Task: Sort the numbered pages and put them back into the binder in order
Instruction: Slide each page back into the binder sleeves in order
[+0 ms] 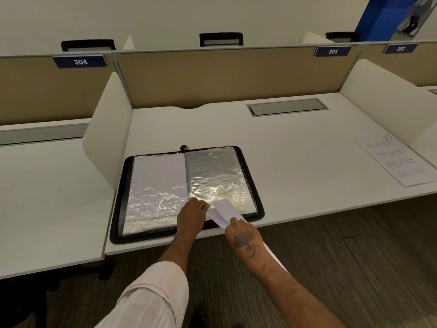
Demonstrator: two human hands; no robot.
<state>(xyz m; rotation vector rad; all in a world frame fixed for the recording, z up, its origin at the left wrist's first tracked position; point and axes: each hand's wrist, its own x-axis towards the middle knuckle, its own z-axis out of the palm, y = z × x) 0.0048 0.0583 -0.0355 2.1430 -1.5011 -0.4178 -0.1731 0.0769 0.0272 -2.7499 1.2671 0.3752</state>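
Observation:
A black zip binder (118,209) lies open on the white desk (283,150), near its front edge. Its left sleeve (156,181) holds a white page; the right sleeve (217,176) is shiny clear plastic. My left hand (191,215) pinches the lower edge of the right sleeve near the spine. My right hand (243,233) grips a white page (223,211), whose top end lies at the sleeve's lower edge. Another page (399,162), marked 10, lies at the desk's right edge.
White side dividers (106,129) and a tan back panel (224,74) enclose the desk. A grey cable hatch (287,107) is set in at the back right. Number plates read 304, 303 and 302. Dark wood-pattern floor lies below the desk front.

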